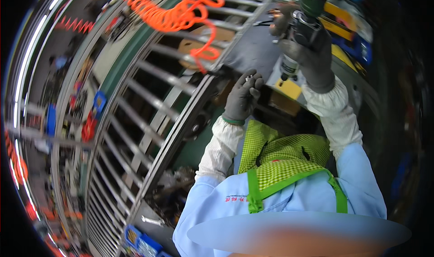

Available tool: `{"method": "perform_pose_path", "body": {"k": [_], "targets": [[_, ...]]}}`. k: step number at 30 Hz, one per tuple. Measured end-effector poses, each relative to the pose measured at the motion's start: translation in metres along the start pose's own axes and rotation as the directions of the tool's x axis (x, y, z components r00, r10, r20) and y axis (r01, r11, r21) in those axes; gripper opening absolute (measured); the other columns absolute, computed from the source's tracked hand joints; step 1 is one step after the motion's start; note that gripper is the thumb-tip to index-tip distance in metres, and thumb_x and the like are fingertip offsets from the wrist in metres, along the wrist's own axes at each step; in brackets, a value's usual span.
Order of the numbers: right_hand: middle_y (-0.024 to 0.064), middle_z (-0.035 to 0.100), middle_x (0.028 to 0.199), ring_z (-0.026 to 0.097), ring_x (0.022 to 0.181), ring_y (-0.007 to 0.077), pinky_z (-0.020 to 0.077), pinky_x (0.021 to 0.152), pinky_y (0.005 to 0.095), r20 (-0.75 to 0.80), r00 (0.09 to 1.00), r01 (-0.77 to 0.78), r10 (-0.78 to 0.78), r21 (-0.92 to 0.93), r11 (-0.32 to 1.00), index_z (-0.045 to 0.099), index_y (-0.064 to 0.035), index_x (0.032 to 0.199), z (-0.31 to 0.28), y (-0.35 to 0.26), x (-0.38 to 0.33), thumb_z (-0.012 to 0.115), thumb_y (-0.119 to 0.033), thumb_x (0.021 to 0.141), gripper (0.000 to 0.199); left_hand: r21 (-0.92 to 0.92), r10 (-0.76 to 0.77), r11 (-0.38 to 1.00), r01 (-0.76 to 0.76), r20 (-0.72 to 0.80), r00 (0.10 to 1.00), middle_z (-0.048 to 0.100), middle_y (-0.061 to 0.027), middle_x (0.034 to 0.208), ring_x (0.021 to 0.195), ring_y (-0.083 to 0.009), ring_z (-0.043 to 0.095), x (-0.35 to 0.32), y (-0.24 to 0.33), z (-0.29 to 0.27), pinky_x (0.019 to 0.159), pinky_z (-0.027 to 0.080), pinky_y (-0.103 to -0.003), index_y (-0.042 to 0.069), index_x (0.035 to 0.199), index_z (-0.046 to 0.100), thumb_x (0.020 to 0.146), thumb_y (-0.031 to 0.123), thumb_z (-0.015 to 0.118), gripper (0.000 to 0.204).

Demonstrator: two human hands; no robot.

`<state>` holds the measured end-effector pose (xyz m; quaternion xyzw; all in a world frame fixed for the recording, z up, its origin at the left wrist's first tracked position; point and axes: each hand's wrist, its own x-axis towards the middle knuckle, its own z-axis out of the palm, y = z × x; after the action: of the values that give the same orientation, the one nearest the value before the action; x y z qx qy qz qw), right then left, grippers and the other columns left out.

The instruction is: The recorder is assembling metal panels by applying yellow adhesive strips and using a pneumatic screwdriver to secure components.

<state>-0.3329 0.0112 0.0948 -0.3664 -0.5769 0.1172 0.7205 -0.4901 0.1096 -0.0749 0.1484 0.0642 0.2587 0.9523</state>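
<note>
My left hand, in a grey glove, is raised beside the roller conveyor with its fingers curled in. Small shiny metal pieces show at its fingertips, too small to name for certain. Farther right, my right hand, gloved in the same grey, is wrapped round a power driver with a dark green and black body. The driver's grey and black nose points down toward me, over a yellow sheet. White sleeve covers run from both gloves up the forearms.
A roller conveyor curves along my left, with an orange coiled hose hanging above it. Blue bins and a wrench lie at lower left. Yellow and blue containers stand at the far right, beyond a grey work surface.
</note>
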Motion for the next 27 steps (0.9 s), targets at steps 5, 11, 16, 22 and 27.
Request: {"method": "perform_pose_path", "body": {"k": [5,11,16,22,27], "targets": [[-0.0081,0.057,0.074,0.05,0.066,0.0005,0.0411,0.06,0.0187,-0.223,0.969,0.024,-0.103,-0.331,0.943,0.068,-0.0056,0.102,-0.054,-0.031,-0.008,0.073,-0.003,0.075,0.027,0.177,-0.241,0.961,0.212,0.159,0.958,0.06,-0.0089,0.105,0.083,-0.0093,0.06,0.037,-0.052,0.019,0.055,0.045,-0.013,-0.001,0.129,0.046,0.1,0.01,0.051,0.032],[-0.0013,0.063,0.084,0.057,0.074,0.0063,0.0461,0.068,0.0224,-0.274,0.961,-0.101,0.048,-0.182,0.978,0.066,-0.0032,0.098,-0.086,-0.032,-0.025,0.068,-0.002,0.074,0.024,0.209,-0.312,0.935,0.286,0.102,0.945,0.061,-0.0039,0.096,0.074,-0.0052,0.057,0.069,-0.097,0.013,0.051,0.043,-0.012,0.003,0.12,0.05,0.102,0.018,0.05,0.024],[0.0003,0.062,0.086,0.058,0.076,0.0092,0.0482,0.071,0.0261,-0.034,0.915,-0.401,0.402,0.025,0.916,0.061,-0.0004,0.107,-0.08,-0.006,-0.04,0.064,0.003,0.076,0.032,0.177,-0.196,0.963,0.204,-0.061,0.979,0.059,-0.0032,0.09,0.066,-0.0062,0.054,0.072,-0.055,0.01,0.047,0.042,-0.012,0.003,0.113,0.052,0.102,0.02,0.049,0.021],[0.0153,0.067,0.092,0.067,0.085,0.0323,0.0525,0.077,0.0399,0.632,0.536,-0.141,0.56,-0.587,0.797,0.06,-0.0037,0.111,0.024,0.018,-0.045,0.067,-0.02,0.069,0.046,0.13,0.732,0.601,-0.788,0.306,0.609,0.061,-0.0052,0.086,0.06,-0.0139,0.056,0.046,-0.069,0.017,0.051,0.048,-0.027,0.006,0.111,0.058,0.085,0.017,0.065,0.029],[0.0154,0.064,0.102,0.066,0.092,0.0345,0.0532,0.082,0.04,0.873,0.48,-0.083,0.084,-0.05,0.995,0.059,-0.0065,0.119,0.109,-0.025,-0.054,0.073,-0.012,0.066,0.055,0.165,-0.424,0.886,0.434,-0.091,0.901,0.056,0.0009,0.073,0.064,-0.0123,0.05,0.022,-0.07,-0.006,0.06,0.044,-0.028,0.012,0.087,0.059,0.092,0.027,0.06,0.016]]}}
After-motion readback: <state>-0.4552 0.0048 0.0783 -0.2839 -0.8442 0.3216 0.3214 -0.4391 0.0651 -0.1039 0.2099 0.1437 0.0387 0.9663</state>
